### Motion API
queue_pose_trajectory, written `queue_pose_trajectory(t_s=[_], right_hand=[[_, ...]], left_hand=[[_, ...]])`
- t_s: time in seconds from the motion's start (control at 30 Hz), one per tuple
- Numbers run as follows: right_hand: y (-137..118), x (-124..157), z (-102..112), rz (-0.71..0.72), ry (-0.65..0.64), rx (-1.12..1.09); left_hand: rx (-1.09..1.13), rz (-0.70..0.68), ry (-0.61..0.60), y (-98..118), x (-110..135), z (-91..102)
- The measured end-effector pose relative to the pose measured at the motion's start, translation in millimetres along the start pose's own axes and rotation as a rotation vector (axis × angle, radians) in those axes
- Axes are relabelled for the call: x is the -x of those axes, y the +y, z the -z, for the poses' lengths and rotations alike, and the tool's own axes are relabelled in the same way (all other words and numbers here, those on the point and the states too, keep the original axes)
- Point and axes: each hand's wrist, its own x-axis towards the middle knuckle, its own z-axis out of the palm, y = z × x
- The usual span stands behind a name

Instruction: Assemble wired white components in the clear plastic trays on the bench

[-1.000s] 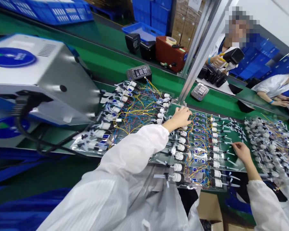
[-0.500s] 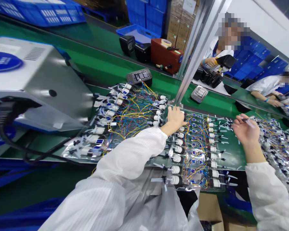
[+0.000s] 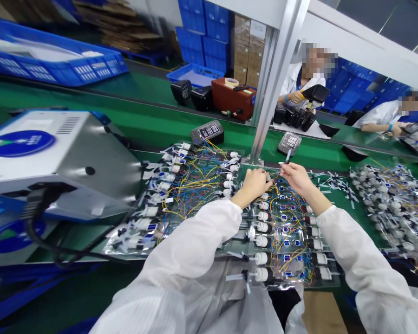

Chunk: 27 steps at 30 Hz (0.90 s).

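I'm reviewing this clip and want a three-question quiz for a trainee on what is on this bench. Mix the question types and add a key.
1. Fill the blank: The person's ____ hand holds up a small pale tube.
2. True or false: In the picture, the metal post stands between one display unit and another.
3. Which thing bears a large blue oval sticker?
A) the roll of tape
B) the metal post
C) the boxy machine

Key:
1. right (the right hand pinches it)
2. true
3. C, the boxy machine
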Motion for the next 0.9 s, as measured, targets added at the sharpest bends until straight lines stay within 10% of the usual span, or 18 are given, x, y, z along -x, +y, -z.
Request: queue_pose_trajectory(t_s=[0.4,0.9], right_hand=[[62,-17,7,0.167,0.011,0.354],[59,-19,4,0.293,-0.032,0.52]], left_hand=[[0.226,-0.016,-0.013,-16,-16,-13.7],[0.165,0.063,-0.053,-10,-13,-11.1]])
